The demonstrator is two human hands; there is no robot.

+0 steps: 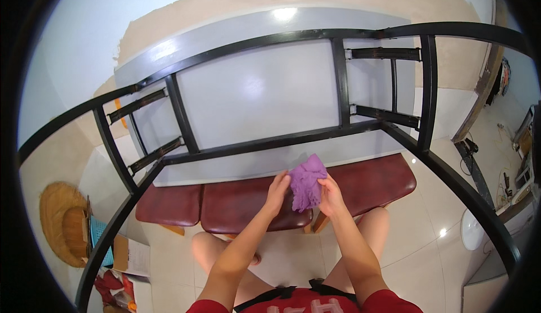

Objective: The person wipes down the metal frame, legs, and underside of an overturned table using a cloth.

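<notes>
A crumpled purple cloth (307, 183) with a ruffled lower edge hangs between my hands, above the dark red padded stools. My right hand (331, 195) grips its right side, with the thumb lying on the cloth. At the left side, my left hand (277, 191) has thumb and fingertips at the cloth's edge; the exact hold there is partly hidden. Beyond the hands a black metal frame (270, 143) with crossbars spans the view, its side bars curving towards me on both sides. Neither hand touches the frame.
A large pale panel (258, 89) stands against the wall behind the frame. Several red padded stools (253, 203) line up below it. A woven straw hat (53, 224), a blue basket (98, 232) and a cardboard box (132, 254) sit at left. A round white object (471, 229) is at right.
</notes>
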